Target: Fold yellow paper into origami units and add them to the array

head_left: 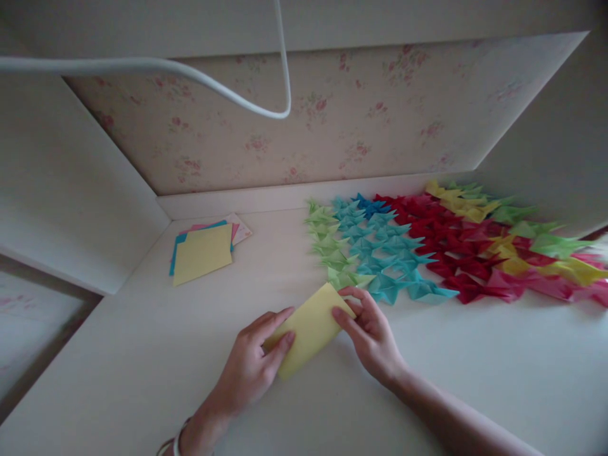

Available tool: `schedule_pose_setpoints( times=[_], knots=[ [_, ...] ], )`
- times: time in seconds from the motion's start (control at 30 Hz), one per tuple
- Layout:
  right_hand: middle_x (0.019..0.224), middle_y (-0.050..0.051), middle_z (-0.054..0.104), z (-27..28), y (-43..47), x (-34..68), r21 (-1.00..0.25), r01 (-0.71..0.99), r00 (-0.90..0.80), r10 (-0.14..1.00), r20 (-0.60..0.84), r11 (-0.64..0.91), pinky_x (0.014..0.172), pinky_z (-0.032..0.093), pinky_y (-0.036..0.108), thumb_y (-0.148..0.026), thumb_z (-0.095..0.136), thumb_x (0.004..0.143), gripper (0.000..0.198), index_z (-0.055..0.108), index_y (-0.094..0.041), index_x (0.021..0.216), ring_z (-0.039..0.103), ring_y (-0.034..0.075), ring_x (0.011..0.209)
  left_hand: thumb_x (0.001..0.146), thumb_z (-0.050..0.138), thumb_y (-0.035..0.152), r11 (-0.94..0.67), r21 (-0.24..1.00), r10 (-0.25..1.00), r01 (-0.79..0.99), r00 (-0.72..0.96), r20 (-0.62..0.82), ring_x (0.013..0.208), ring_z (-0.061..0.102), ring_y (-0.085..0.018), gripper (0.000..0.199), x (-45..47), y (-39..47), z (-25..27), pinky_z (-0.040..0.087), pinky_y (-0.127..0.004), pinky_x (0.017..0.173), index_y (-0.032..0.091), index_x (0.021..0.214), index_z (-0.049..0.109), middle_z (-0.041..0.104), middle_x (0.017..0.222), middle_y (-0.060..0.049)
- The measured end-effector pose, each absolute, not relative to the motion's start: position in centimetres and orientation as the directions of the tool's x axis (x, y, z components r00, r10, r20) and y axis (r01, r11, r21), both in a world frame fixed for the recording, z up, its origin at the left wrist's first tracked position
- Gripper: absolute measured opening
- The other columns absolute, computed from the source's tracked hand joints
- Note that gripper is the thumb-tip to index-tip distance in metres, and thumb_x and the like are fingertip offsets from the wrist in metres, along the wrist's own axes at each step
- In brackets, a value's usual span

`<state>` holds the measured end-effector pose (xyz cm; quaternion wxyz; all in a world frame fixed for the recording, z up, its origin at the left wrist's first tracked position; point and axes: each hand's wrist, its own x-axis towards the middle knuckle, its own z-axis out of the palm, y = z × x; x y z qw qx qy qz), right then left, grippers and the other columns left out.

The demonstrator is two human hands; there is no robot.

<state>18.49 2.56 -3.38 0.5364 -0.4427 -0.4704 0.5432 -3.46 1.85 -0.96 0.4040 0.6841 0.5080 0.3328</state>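
Note:
A yellow sheet of origami paper (313, 329), now an oblong that looks folded over, is held tilted just above the white desk. My left hand (256, 358) pinches its lower left end between thumb and fingers. At the upper right corner, my right hand (365, 332) grips the paper with the thumb on top and fingers behind. The fingertips behind the paper are partly hidden. Just beyond my right hand lie rows of folded paper cranes, with a light green one (349, 278) and a turquoise one (387, 288) nearest.
A stack of square papers (204, 253), yellow on top with blue and pink below, lies at the left. Red cranes (427, 234) and yellow and pink ones fill the desk's right side. A white cable (213, 88) hangs overhead. Side panels and a floral back wall (313, 126) enclose the desk.

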Motion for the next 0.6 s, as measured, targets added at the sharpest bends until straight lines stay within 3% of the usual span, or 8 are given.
schedule_pose_setpoints(
  times=[0.2, 0.6],
  knots=[
    [0.078, 0.000, 0.069, -3.72, 2.46, 18.37, -0.983, -0.179, -0.034, 0.998, 0.055, 0.048, 0.060, 0.045, 0.023, -0.041, 0.063, 0.090, 0.026, 0.053, -0.025, 0.107, 0.061, 0.016, 0.071, 0.090, 0.062, 0.029, -0.190, 0.895, 0.950, 0.403, 0.305, 0.065, 0.104, 0.066, -0.025, 0.037, -3.16, 1.73, -1.14, 0.055, -0.030, 0.089, 0.027, 0.127, 0.067, 0.071, 0.115, -0.009],
    [0.082, 0.004, 0.072, -3.96, 2.18, 18.17, -0.995, -0.086, 0.003, 0.999, 0.048, 0.048, 0.062, 0.049, 0.023, -0.045, 0.059, 0.093, 0.030, 0.063, -0.021, 0.110, 0.064, 0.017, 0.073, 0.094, 0.058, 0.027, -0.242, 0.869, 0.940, 0.431, 0.326, 0.100, 0.099, 0.066, -0.023, 0.034, -2.86, 1.73, -1.33, 0.053, -0.027, 0.087, 0.027, 0.126, 0.068, 0.072, 0.108, -0.008]
  ],
)
